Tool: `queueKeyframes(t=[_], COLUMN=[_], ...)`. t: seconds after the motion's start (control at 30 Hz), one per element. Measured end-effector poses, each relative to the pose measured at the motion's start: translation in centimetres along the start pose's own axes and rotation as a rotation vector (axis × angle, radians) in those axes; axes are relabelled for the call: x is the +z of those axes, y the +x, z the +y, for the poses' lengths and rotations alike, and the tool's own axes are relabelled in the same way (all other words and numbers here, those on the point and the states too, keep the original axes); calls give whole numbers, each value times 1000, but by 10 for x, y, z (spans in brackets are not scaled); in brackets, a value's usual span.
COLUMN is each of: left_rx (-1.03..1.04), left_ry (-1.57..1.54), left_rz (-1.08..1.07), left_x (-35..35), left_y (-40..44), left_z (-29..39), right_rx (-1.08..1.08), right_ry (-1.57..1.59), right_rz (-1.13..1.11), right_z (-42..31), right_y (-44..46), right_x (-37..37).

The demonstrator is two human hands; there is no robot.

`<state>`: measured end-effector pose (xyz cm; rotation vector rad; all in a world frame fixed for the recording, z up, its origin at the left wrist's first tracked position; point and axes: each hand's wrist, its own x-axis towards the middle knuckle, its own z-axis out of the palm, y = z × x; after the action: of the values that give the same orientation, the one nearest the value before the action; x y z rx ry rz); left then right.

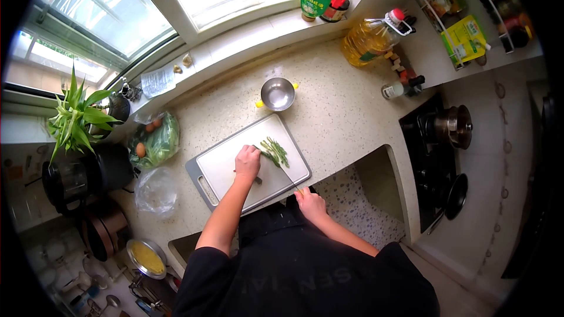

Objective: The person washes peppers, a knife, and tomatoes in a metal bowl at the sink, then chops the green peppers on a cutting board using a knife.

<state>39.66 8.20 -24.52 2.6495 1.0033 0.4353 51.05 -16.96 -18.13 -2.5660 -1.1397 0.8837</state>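
A white cutting board [226, 170] with a grey edge lies tilted on the counter in front of me. Sliced green vegetable pieces [275, 151] are bunched toward its right half. My left hand [248, 161] is closed, its fingertips pressed on the near end of the greens. In my right hand [311, 203], at the board's near edge, is the handle of a knife [290, 178]; its thin blade points up-left to the greens. A small dark piece [258, 180], partly hidden, lies beside my left wrist.
Behind the board stands a metal bowl [278, 94] with yellow handles. At left are a bag of greens and eggs [154, 141], a clear plastic bag [156, 191] and a potted plant [79, 114]. An oil jug [367, 41] and a stove [432, 164] are at right.
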Motion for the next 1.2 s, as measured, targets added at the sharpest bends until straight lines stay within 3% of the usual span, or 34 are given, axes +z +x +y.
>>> queueKeyframes(t=[0.4, 1.2], left_rx=[-4, 2], left_ry=[-14, -18], left_rz=[19, 3], left_x=[2, 1], left_y=[-4, -3], left_z=[0, 0], right_rx=[-71, -88], right_ry=[206, 0], right_rz=[29, -30], right_z=[-1, -3], right_y=[8, 7], right_x=[-16, -18])
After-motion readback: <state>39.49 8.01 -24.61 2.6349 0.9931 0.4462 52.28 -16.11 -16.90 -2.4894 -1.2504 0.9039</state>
